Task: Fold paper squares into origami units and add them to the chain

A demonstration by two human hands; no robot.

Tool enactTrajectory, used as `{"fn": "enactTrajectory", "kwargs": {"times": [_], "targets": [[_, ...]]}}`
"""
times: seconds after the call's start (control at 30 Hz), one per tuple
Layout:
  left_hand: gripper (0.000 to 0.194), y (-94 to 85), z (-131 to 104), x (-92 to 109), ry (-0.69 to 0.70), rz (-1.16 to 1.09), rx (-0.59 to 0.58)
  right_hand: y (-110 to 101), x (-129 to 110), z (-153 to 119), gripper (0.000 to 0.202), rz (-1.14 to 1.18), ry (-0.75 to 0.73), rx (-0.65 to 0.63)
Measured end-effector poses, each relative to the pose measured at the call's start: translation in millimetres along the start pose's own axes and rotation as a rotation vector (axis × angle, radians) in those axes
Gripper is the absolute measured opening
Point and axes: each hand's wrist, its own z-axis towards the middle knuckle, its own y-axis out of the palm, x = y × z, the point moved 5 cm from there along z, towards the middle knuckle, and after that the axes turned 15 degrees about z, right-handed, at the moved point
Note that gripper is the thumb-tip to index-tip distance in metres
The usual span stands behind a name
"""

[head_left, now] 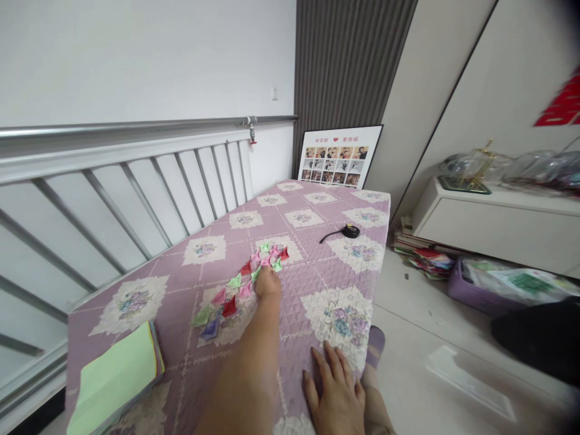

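My left hand (268, 281) reaches forward over the bed or table cover, its fingers curled closed among small folded paper pieces (272, 254). The fingertips are hidden behind the hand, so what they pinch cannot be made out. Pink, red and green pieces cluster just beyond the knuckles. More lie to the left and nearer, among them a red piece (229, 306), a light green one (201, 316) and a blue-violet one (210, 328). My right hand (338, 389) rests palm down near the right edge of the quilted cover (290, 326), fingers spread, holding nothing.
A stack of coloured paper (115, 374), green on top, lies at the near left. A black tape measure (350, 231) with a strap sits farther back. White radiator bars (149, 199) border the left side. A purple bin (475, 290) stands under the cabinet (502, 223) at right.
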Motion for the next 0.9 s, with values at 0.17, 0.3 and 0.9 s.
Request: {"fn": "enactTrajectory", "kwargs": {"times": [0.17,0.3,0.9], "targets": [[0.019,2.6,2.0,-0.7,0.003,-0.016,0.004,0.4,-0.4,0.2,0.049,-0.001,-0.005,0.006],[0.018,4.8,2.7,-1.1,0.009,-0.041,0.0,1.3,0.0,-0.3,0.048,-0.003,0.006,0.015],[0.011,-12.9,-135.9,-54.4,0.325,-0.274,-0.009,-1.3,-4.9,3.4,0.051,-0.06,0.054,-0.041]]}}
